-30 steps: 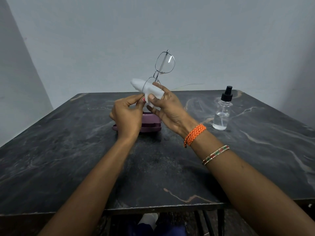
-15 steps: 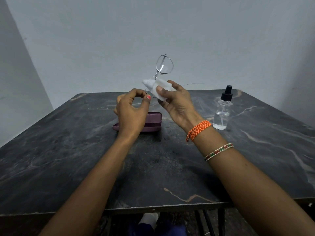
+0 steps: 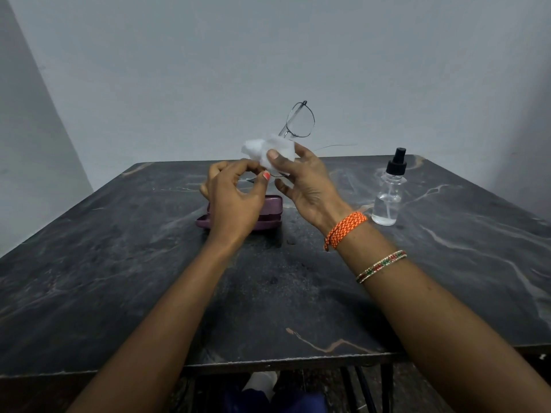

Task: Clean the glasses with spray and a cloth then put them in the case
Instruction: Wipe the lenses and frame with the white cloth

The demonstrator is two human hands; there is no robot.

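Thin metal-rimmed glasses [image 3: 299, 120] are held upright above the table, with one lens sticking up clear of the hands. A crumpled white cloth [image 3: 262, 149] wraps the lower lens. My right hand [image 3: 307, 183] grips the cloth, thumb pressed on its front. My left hand [image 3: 235, 198] pinches the lower rim of the glasses between thumb and fingers, just left of the cloth. A closed purple case [image 3: 272, 210] lies on the table behind my left hand and is partly hidden by it. A clear spray bottle [image 3: 389, 198] with a black nozzle stands upright to the right.
The dark marbled table [image 3: 119, 263] reaches the grey wall behind. Its front edge lies near my elbows, with metal legs and a foot below. Two bracelets sit on my right wrist.
The cloth has bunched up and slid along the lower lens under my right thumb. The glasses have tilted a little to the right. Both hands stay above the case.
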